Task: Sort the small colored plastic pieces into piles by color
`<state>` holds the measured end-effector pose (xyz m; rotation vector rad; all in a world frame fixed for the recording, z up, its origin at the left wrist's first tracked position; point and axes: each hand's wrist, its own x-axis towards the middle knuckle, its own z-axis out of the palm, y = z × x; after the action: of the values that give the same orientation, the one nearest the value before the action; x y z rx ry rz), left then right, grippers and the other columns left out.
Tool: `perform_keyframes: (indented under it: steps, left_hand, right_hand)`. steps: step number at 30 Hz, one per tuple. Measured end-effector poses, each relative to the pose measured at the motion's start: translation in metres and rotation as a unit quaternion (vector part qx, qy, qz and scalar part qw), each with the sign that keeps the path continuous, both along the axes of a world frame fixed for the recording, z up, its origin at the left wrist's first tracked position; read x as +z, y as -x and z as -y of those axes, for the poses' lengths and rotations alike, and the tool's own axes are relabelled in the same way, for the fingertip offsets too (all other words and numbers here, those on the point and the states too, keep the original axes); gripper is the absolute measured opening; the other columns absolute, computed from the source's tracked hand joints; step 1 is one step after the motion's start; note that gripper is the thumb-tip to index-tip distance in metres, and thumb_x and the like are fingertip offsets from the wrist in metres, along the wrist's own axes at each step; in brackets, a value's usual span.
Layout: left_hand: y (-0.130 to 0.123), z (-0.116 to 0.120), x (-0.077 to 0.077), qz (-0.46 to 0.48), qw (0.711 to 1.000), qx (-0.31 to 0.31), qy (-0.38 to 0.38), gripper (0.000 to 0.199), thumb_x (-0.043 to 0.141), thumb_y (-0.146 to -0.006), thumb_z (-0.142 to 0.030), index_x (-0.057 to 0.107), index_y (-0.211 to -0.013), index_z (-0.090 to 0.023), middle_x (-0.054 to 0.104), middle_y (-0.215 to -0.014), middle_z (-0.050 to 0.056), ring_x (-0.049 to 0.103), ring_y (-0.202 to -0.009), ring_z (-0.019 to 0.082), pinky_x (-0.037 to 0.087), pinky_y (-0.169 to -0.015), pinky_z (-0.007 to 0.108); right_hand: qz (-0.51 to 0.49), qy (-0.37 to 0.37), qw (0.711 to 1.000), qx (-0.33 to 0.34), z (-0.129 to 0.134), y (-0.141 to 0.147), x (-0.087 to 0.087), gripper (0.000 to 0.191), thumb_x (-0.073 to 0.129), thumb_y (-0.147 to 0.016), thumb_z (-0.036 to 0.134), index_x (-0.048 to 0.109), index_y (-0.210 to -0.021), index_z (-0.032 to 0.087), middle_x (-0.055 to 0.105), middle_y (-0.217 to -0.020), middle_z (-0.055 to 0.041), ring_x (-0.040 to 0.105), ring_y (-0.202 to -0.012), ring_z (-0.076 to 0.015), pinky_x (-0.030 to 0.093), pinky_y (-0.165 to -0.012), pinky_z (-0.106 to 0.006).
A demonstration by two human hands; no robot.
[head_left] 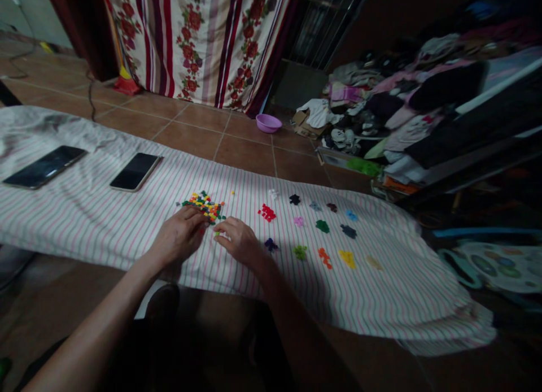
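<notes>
A mixed heap of tiny coloured pieces (209, 204), block-like and in many colours, lies on the striped cloth (237, 268). My left hand (182, 231) rests at the heap's near left edge, fingers stretched over the pieces and partly hiding them. Just right of it, my right hand (239, 239) pinches a small light green piece (217, 233) between thumb and forefinger. To the right lie several separate colour groups, among them red pieces (266, 213), dark blue pieces (271, 244), light green pieces (300, 252), orange pieces (324, 257) and yellow pieces (347, 258).
Two phone-like devices lie on the cloth at left: a larger dark-screened one (44, 166) and a smaller phone (135, 171). One yellow piece (232, 192) sits apart behind the heap. Beyond the cloth's edge are a purple basin (268, 123) and a pile of clothes (393, 109).
</notes>
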<state>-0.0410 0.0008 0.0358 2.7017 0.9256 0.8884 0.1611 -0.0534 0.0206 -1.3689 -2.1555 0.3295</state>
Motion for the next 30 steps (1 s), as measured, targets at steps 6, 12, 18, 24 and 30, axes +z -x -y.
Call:
perform_keyframes:
  steps: [6,12,18,24,30]
  left_hand:
    - [0.022,-0.011,0.0,-0.016,0.997,0.073,0.013,0.02,0.051,-0.091,-0.026,0.068,-0.099,-0.019,0.069,-0.103,0.01,0.063,-0.098,0.023,0.055,-0.085,0.037]
    - [0.032,-0.02,-0.001,-0.039,0.99,0.138,0.009,0.028,0.043,-0.093,-0.03,0.069,-0.092,-0.019,0.069,-0.099,0.011,0.061,-0.097,0.026,0.054,-0.085,0.041]
    - [0.033,-0.02,-0.001,-0.04,0.983,0.175,0.023,0.029,0.044,-0.089,-0.032,0.069,-0.095,-0.021,0.069,-0.106,0.01,0.06,-0.105,0.027,0.053,-0.09,0.041]
    - [0.032,-0.021,0.006,-0.03,0.984,0.176,0.026,0.03,0.042,-0.089,-0.033,0.069,-0.094,-0.02,0.069,-0.107,0.012,0.061,-0.104,0.027,0.052,-0.094,0.044]
    - [0.028,-0.018,0.007,-0.016,0.988,0.155,0.024,0.031,0.041,-0.09,-0.034,0.068,-0.094,-0.021,0.07,-0.106,0.01,0.061,-0.106,0.026,0.051,-0.096,0.043]
  right_hand:
    - [0.0,-0.002,1.0,-0.014,0.002,-0.002,0.002,0.005,0.058,-0.091,0.019,0.063,-0.093,0.02,0.066,-0.091,-0.0038,0.061,-0.085,-0.0161,0.048,-0.08,-0.028]
    - [0.006,-0.032,0.997,-0.072,0.01,-0.03,0.004,0.019,0.049,-0.086,0.011,0.064,-0.093,0.019,0.068,-0.087,-0.0052,0.062,-0.082,-0.0172,0.049,-0.077,-0.029]
    - [-0.006,-0.042,0.989,-0.144,0.035,-0.079,0.017,0.022,0.047,-0.085,0.013,0.067,-0.091,0.021,0.07,-0.089,-0.0047,0.065,-0.084,-0.0175,0.051,-0.078,-0.03]
    - [-0.009,-0.01,0.975,-0.22,0.07,-0.126,0.029,0.021,0.049,-0.086,0.021,0.069,-0.092,0.022,0.072,-0.09,-0.0053,0.066,-0.087,-0.0193,0.051,-0.081,-0.033]
    - [0.001,0.043,0.958,-0.284,0.091,-0.151,0.024,0.019,0.051,-0.084,0.026,0.07,-0.088,0.023,0.072,-0.095,-0.0057,0.066,-0.091,-0.0211,0.051,-0.086,-0.037]
